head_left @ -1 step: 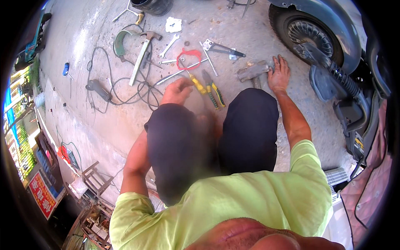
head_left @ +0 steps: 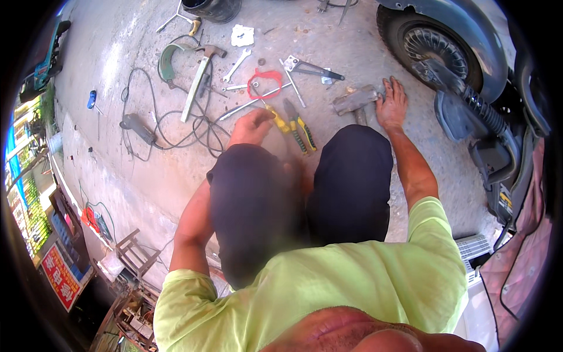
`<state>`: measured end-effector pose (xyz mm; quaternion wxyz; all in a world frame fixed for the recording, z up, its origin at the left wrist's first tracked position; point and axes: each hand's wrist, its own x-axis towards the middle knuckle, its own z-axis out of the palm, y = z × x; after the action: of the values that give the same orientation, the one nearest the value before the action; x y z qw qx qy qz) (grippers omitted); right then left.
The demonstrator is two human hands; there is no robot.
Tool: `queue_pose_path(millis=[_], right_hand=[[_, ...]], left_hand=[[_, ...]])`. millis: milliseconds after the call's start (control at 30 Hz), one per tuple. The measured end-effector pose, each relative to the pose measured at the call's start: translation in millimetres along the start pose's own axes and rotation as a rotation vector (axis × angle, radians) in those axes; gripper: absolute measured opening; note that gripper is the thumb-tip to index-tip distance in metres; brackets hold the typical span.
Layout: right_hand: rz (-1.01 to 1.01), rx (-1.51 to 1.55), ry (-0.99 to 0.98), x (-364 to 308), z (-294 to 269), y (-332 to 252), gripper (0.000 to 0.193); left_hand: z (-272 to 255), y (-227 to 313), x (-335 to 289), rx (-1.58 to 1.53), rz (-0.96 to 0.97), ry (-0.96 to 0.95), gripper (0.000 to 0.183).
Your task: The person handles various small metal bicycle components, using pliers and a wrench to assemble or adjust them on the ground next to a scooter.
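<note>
My left hand [head_left: 249, 127] is beyond my left knee, its fingers curled in with nothing seen in them. Its fingertips are right beside a yellow-handled screwdriver [head_left: 280, 122] on the floor; whether they touch it I cannot tell. Pliers [head_left: 300, 126] with yellow-and-black grips lie just right of that. My right hand [head_left: 392, 105] rests flat on the concrete, fingers spread, close to the worn metal head of a heavy hammer [head_left: 355, 100]. My right knee hides part of the hammer's handle. A red loop [head_left: 264, 84] lies over metal rods ahead of my left hand.
Farther off lie a claw hammer [head_left: 197, 88], a wrench [head_left: 237, 65], a hinged metal tool [head_left: 314, 68] and a curved green piece [head_left: 166, 63]. A corded dark tool [head_left: 138, 127] is at left. A black bucket [head_left: 214, 9] stands ahead; a motorbike wheel [head_left: 435, 50] is at right.
My left hand sits very slightly closer to the yellow-handled screwdriver. Otherwise the hands and tools are as they were.
</note>
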<state>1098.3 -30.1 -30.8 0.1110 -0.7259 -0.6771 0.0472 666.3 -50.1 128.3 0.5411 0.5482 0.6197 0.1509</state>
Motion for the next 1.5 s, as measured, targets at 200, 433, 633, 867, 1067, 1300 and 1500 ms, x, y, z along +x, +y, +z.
queue_pose_path(millis=[200, 433, 633, 867, 1067, 1300, 1500], right_hand=[[0.031, 0.058, -0.092, 5.3, -12.7, -4.1, 0.057], [0.052, 0.001, -0.248, 11.8, -36.4, -9.3, 0.054], [0.260, 0.289, -0.523, -36.4, -100.5, 8.4, 0.044], [0.387, 0.379, -0.769, -65.7, -220.9, 13.4, 0.046], [0.566, 0.441, -0.687, -43.5, -297.0, 27.0, 0.048], [0.623, 0.382, -0.627, -22.1, -342.2, 57.3, 0.049], [0.551, 0.367, -0.622, -18.5, -370.7, 70.1, 0.057]], left_hand=[[42.0, 2.5, 53.1, 0.259, 0.269, -0.019, 0.026], [86.4, -50.0, 116.8, 0.518, 0.690, -0.083, 0.024], [86.8, -73.4, 127.9, 0.427, 0.715, -0.138, 0.028], [73.7, -67.0, 132.3, 0.344, 0.742, -0.227, 0.029], [65.1, -70.4, 137.6, 0.374, 0.719, -0.311, 0.031], [61.9, -63.7, 132.7, 0.398, 0.702, -0.340, 0.035], [62.1, -60.7, 130.7, 0.390, 0.736, -0.376, 0.034]])
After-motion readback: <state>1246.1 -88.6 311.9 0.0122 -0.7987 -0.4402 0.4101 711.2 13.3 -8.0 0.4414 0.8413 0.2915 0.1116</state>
